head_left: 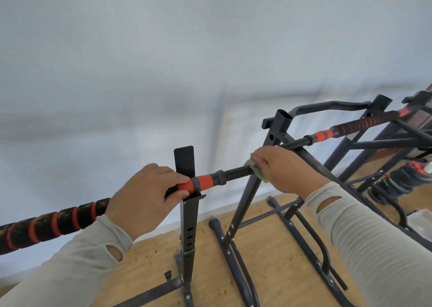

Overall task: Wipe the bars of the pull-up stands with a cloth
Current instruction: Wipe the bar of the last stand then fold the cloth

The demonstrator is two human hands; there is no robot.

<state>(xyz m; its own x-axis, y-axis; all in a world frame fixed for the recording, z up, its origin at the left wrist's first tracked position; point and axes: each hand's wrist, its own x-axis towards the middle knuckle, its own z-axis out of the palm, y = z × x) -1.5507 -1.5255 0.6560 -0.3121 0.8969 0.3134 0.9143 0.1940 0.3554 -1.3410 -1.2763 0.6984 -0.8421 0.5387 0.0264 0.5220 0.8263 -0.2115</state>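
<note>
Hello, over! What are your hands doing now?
Left hand grips orange bar sleeve. Right hand presses cloth around threaded bar. Nothing blocking.

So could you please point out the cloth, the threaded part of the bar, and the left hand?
cloth (263, 177), head view, tuft below the fingers.
threaded part of the bar (238, 174), head view, mid-thread.
left hand (142, 194), head view, back of hand.
</note>
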